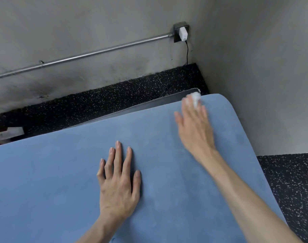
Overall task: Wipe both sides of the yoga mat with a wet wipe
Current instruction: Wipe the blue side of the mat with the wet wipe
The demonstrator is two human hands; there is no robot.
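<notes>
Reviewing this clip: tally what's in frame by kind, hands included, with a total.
Hands: 2, left hand, right hand
Yoga mat: 1
Wet wipe: 1
Wall charger: 1
Metal pipe: 1
Total: 6

Soft, even light is filling the scene, casting only faint shadows. The right hand (195,127) at one o'clock is smearing with motion blur; the left hand (118,181) is staying sharp. Wide-angle distortion is bending the edges.
</notes>
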